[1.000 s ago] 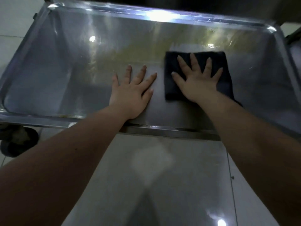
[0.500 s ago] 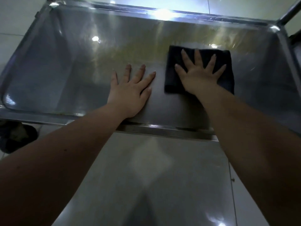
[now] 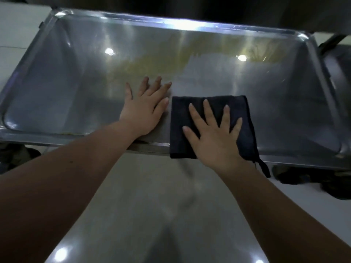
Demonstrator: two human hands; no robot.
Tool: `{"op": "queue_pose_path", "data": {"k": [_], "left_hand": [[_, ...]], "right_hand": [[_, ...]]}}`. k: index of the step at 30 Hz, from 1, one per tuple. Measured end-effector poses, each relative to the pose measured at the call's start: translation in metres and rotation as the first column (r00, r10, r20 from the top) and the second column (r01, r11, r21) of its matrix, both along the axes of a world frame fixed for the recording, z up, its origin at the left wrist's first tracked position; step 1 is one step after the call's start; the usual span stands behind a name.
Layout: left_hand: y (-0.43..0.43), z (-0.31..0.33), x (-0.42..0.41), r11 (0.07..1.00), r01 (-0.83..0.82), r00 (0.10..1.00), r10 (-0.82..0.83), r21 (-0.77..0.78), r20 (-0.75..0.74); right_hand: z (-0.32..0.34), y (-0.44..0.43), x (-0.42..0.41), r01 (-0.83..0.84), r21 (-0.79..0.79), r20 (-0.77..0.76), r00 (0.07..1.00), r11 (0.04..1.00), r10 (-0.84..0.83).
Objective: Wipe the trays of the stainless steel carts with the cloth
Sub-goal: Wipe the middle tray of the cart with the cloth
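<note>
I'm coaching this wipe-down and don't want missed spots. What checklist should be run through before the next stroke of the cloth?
1. Right hand flat on the cloth: ok, its spread fingers press it.
2. Left hand bracing the tray: ok, it lies flat on the tray floor beside the cloth.
3. Cloth fully inside the tray: not ok, its near edge overhangs the front rim and its loop dangles.
4. Yellowish film wiped away: not ok, it lies across the far half.
5. Cloth's underside clean: cannot tell.
</note>
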State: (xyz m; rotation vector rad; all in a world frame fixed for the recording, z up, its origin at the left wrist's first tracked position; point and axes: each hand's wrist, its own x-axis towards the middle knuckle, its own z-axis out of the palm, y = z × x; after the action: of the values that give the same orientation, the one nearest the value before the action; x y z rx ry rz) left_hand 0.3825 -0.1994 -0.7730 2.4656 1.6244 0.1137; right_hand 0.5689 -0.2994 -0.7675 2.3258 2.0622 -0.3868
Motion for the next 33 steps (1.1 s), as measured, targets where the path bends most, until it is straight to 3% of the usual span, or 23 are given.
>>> {"op": "queue_pose_path", "data": {"k": [5, 9, 13, 16, 21, 24, 28, 33], "left_hand": [[-0.025, 0.02, 0.056, 0.992, 0.102, 0.983, -0.111, 0.069, 0.143], [-0.082, 0.009, 0.135, 0.993, 0.104, 0.994, -0.104, -0.054, 0.016], [-0.068, -0.002, 0.126, 0.995, 0.071, 0.996, -0.075, -0.068, -0.051], [-0.028, -0.003, 0.071, 1.0, -0.011, 0.995, 0.008, -0.028, -0.104], [0.005, 0.0, -0.035, 0.996, -0.058, 0.985, 0.048, -0.061, -0.163], [-0.001, 0.001, -0.041, 0.997, -0.048, 0.983, 0.035, -0.065, -0.182], [-0.021, 0.005, -0.024, 0.994, -0.055, 0.985, 0.039, -0.094, -0.166], [-0.056, -0.005, -0.015, 0.996, -0.009, 0.989, -0.005, -0.092, -0.149]], "right_hand": [[0.014, 0.015, 0.069, 0.186, 0.104, -0.214, 0.964, 0.977, -0.16], [0.006, 0.022, 0.083, 0.226, 0.046, -0.299, 0.933, 0.973, -0.203], [-0.001, 0.023, 0.088, 0.259, 0.031, -0.371, 0.9, 0.965, -0.23], [-0.001, 0.023, 0.089, 0.208, -0.037, -0.271, 0.94, 0.977, -0.21], [-0.004, 0.016, 0.075, 0.117, -0.056, 0.087, 0.99, 0.992, -0.112], [0.001, 0.021, 0.063, 0.152, -0.064, 0.138, 0.98, 0.986, -0.142], [0.004, 0.042, 0.018, -0.057, -0.003, 0.131, 0.99, 0.998, 0.057], [-0.014, 0.045, 0.006, 0.009, 0.008, 0.097, 0.995, 1.0, -0.009]]}}
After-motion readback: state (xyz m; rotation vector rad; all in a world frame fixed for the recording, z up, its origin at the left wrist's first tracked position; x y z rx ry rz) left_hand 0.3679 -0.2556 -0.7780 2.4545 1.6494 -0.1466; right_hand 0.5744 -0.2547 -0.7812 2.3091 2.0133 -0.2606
